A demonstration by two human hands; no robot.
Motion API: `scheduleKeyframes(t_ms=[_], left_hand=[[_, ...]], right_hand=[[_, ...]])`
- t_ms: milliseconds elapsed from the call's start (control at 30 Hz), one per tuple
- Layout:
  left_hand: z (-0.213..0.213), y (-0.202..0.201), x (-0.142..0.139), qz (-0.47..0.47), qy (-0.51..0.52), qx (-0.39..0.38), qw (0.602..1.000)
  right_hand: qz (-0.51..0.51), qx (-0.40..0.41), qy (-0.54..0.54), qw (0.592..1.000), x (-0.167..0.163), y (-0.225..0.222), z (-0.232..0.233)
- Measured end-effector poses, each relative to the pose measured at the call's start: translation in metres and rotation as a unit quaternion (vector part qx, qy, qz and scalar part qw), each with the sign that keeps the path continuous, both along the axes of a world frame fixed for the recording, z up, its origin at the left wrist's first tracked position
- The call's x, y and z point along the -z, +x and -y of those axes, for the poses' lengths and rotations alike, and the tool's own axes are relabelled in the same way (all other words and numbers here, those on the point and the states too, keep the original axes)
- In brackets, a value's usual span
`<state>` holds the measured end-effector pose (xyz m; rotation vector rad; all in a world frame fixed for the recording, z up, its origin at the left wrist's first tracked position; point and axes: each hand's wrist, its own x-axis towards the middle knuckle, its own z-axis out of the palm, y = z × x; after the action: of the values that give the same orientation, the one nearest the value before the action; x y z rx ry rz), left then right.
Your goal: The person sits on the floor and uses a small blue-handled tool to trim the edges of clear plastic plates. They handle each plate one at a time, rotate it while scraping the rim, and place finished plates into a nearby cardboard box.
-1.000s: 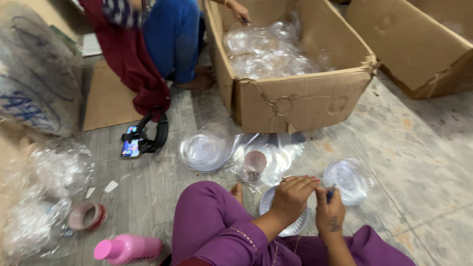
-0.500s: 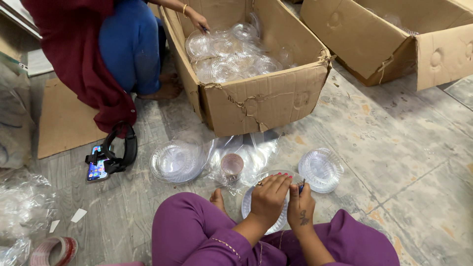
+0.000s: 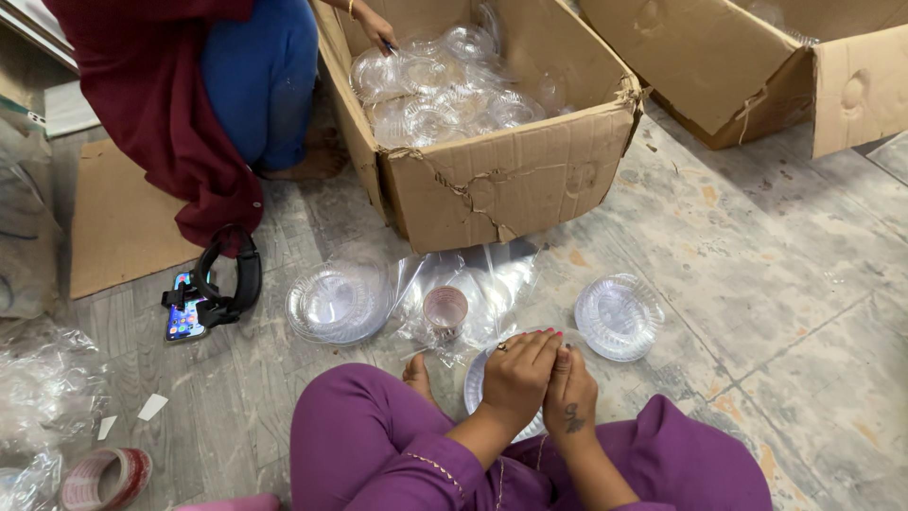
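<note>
Floor stock, listed left to right from the near cardboard box (image 3: 501, 180).

Far left of the box, at the bottom edge: a roll of tape (image 3: 104, 476) beside crumpled plastic wrap (image 3: 43, 397). Left of the box: a phone in a black strap mount (image 3: 203, 293), with a co-worker's hand (image 3: 376, 28) reaching into the box over clear lids. Just below the box's front left corner: a stack of clear plastic plates (image 3: 339, 303), then a small tape roll (image 3: 445, 308) on a clear bag. Well below the box front: your left hand (image 3: 518, 371) and your right hand (image 3: 569, 397), pressed together over a clear plate (image 3: 478, 383) on your lap; both fingers curl down onto it, but I cannot tell whether either grips it. Below the box's right corner: a second plate stack (image 3: 619, 317).
</note>
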<state>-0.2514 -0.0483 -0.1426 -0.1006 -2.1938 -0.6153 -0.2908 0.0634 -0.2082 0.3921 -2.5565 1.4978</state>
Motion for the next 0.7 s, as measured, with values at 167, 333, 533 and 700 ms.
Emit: scheduleKeyframes(t_ms=[167, 333, 533, 700], left_hand=[[0.005, -0.014, 0.013, 0.114, 0.002, -0.048, 0.992], [0.028, -0.022, 0.019, 0.181, 0.170, -0.135, 0.959], [0.056, -0.006, -0.011, 0.271, 0.327, 0.167, 0.890], [0.075, -0.010, -0.050, 0.375, 0.338, 0.322, 0.801]], right_hand=[[0.010, 0.000, -0.084, 0.996, -0.001, -0.018, -0.008], [0.125, -0.008, -0.301, 0.945, -0.012, -0.047, -0.045], [0.176, -0.122, -0.241, 0.947, -0.046, -0.047, -0.081], [0.075, -0.453, -0.105, 0.882, -0.096, -0.044, -0.071]])
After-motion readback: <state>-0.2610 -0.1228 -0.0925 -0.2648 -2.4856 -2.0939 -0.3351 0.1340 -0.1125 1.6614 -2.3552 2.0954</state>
